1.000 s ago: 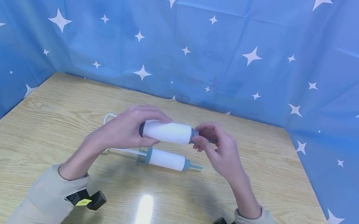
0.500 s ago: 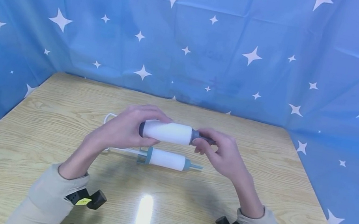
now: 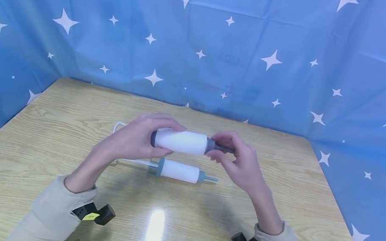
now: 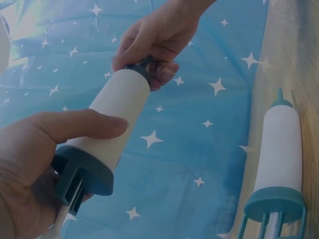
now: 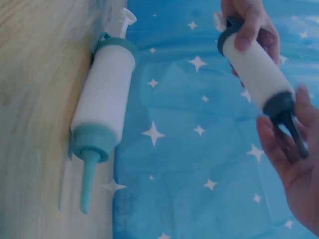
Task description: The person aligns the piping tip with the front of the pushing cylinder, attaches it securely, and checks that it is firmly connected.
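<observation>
Above the table, my left hand [image 3: 136, 134] grips the rear of a large syringe with a white barrel [image 3: 185, 142] and dark blue-grey end caps. Its thumb lies along the barrel in the left wrist view, near the dark rear flange [image 4: 84, 169]. My right hand [image 3: 239, 163] pinches the dark nozzle cap [image 5: 280, 105] at the other end between thumb and fingers, the thin nozzle pointing into the palm. A second syringe [image 3: 180, 171], white with lighter teal ends, lies on the table just nearer, touched by neither hand. The left hand partly hides both plunger rods in the head view.
The wooden table [image 3: 282, 188] reaches back to a blue curtain [image 3: 231, 36] with white stars, which also hangs along both sides. A bright light reflection shows on the table's near part. Each sleeve carries a black wrist camera [image 3: 104, 214].
The right hand's fingers shift around the nozzle cap, dipping lower half a second ago and now raised again. My left hand and the syringe barrel stay almost in place. The second syringe has not moved.
</observation>
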Tool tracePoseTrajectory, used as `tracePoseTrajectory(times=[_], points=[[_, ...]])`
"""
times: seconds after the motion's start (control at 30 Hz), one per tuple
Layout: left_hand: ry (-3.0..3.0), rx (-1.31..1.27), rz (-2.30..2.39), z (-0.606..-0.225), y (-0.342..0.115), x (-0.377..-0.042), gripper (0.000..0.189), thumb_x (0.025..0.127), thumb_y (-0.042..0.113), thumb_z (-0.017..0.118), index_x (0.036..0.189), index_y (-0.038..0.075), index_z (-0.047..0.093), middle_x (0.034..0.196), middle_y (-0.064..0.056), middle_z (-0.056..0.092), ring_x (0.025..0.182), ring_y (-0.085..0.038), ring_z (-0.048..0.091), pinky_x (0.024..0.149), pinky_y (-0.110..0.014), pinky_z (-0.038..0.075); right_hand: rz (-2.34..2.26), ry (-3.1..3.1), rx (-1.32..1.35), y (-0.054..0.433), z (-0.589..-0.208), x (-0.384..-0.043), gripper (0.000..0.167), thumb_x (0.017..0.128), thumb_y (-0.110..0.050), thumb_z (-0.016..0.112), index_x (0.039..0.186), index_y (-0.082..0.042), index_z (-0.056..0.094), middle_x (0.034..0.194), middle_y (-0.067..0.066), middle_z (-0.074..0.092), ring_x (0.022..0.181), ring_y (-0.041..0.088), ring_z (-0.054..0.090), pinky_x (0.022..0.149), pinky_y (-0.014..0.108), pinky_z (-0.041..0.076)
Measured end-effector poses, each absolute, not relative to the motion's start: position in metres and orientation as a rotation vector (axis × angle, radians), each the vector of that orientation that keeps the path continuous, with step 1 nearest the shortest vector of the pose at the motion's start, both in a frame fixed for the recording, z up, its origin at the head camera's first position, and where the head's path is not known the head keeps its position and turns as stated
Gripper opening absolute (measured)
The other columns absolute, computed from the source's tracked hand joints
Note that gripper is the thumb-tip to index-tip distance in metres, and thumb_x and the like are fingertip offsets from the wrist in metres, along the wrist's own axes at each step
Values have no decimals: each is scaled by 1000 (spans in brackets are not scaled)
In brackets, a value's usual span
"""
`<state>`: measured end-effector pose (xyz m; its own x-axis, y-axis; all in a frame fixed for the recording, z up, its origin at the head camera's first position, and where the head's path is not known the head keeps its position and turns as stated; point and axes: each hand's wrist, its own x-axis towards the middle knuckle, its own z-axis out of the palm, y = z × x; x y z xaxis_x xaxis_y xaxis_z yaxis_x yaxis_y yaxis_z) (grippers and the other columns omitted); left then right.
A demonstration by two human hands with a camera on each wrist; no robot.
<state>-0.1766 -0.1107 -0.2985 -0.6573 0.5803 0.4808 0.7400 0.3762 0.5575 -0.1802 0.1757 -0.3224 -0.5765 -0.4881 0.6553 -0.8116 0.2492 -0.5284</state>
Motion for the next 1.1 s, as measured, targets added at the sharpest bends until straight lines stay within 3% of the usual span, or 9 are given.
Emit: tracePoseTrajectory(times=[0.1, 0.17, 0.4, 0.6, 0.67, 0.77, 0.9, 1.0, 1.1], points=[[-2435, -1165, -1152, -298, -112, -176, 45, 77, 3, 84, 120, 5, 71, 122, -9, 70, 111, -28, 64, 90, -48, 54, 1212, -2165, 1246, 178, -321, -182, 51, 73, 19, 79, 119, 6, 60, 106, 15, 71, 87, 23, 72, 80, 27, 59], [-2439, -1159, -1153, -298, -112, -177, 45, 77, 2, 84, 121, 5, 71, 122, -9, 69, 110, -28, 64, 90, -48, 54, 1191, -2184, 1257, 178, -321, -182, 51, 74, 18, 79, 119, 5, 60, 106, 15, 71, 89, 23, 72, 81, 26, 58], [-2424, -1189, -1131, -298, -112, -177, 46, 78, 4, 84, 123, 3, 70, 121, -10, 70, 109, -27, 65, 87, -46, 55, 1190, -2250, 1221, 181, -321, -180, 35, 87, 9, 73, 120, 3, 64, 103, 13, 73, 79, 18, 72, 73, 24, 59], [-2414, -1280, -1121, -299, -109, -177, 44, 78, 4, 83, 121, 5, 71, 120, -8, 70, 111, -26, 64, 90, -45, 53, 1169, -2202, 1217, 180, -321, -181, 12, 98, -2, 63, 108, 0, 70, 89, 7, 73, 67, 12, 66, 61, 21, 55], [-2418, -1284, -1127, -299, -108, -177, 44, 79, 5, 82, 122, 5, 71, 120, -9, 70, 111, -25, 64, 91, -45, 52, 1186, -2189, 1224, 181, -320, -181, 15, 98, -6, 66, 110, 1, 69, 94, 9, 73, 71, 13, 68, 64, 21, 57], [-2438, -1231, -1136, -298, -109, -176, 45, 80, 6, 83, 123, 5, 70, 121, -9, 69, 109, -25, 64, 89, -45, 53, 1217, -2191, 1252, 181, -318, -181, 34, 88, -2, 77, 119, 4, 64, 104, 14, 73, 83, 18, 72, 74, 25, 59], [-2438, -1187, -1130, -297, -112, -175, 47, 79, 7, 84, 124, 6, 70, 122, -9, 69, 106, -26, 65, 85, -44, 55, 1155, -2192, 1276, 180, -315, -181, 53, 73, 14, 83, 121, 3, 64, 111, 14, 71, 94, 21, 72, 84, 28, 58], [-2436, -1184, -1121, -297, -112, -175, 48, 80, 8, 84, 125, 6, 70, 123, -10, 69, 107, -27, 66, 84, -44, 56, 1121, -2165, 1283, 180, -316, -181, 47, 76, 11, 82, 120, 3, 65, 110, 14, 71, 93, 21, 72, 83, 26, 58], [-2431, -1187, -1114, -297, -112, -174, 49, 80, 8, 84, 127, 5, 69, 124, -12, 68, 108, -30, 66, 83, -45, 56, 1098, -2113, 1296, 180, -317, -181, 35, 88, -7, 78, 119, 5, 65, 108, 16, 72, 91, 22, 72, 82, 25, 58]])
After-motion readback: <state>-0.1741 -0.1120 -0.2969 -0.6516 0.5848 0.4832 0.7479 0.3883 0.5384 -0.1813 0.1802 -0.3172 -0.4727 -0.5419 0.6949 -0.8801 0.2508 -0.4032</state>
